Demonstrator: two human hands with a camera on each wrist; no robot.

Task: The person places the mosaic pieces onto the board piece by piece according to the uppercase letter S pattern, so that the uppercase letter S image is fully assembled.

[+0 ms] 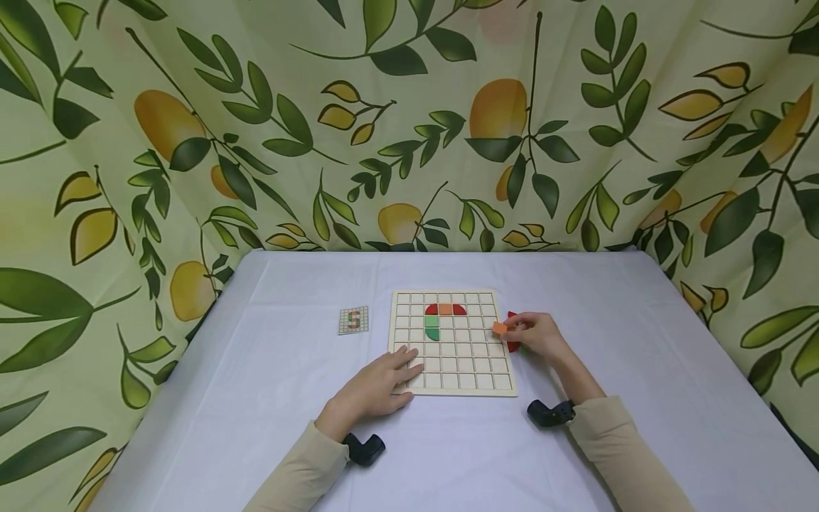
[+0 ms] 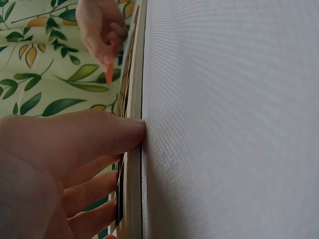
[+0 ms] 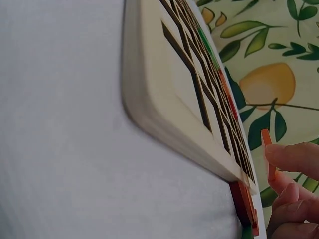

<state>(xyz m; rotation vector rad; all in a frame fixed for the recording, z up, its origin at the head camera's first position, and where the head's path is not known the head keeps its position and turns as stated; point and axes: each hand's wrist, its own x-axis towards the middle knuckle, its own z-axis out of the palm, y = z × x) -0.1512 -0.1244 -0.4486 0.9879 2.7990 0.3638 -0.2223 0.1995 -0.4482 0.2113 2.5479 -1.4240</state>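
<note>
A wooden grid board (image 1: 457, 384) lies on the table, with red, orange and green tiles set in its upper left cells. Between thumb and fingers, my right hand (image 1: 536, 334) pinches an orange square tile (image 1: 500, 328) over the board's right edge. That tile shows edge-on in the right wrist view, held clear of the board. My left hand (image 1: 380, 380) rests on the board's lower left corner, fingers spread over the cells. In the left wrist view its thumb (image 2: 114, 132) touches the board's side edge.
A small pattern card (image 1: 353, 321) with a coloured figure on a grid lies left of the board. Red pieces (image 1: 513, 346) and a bit of green sit beside the board's right edge, partly behind my right hand. A leaf-patterned curtain (image 1: 409, 142) hangs behind the white-covered table (image 1: 281, 313).
</note>
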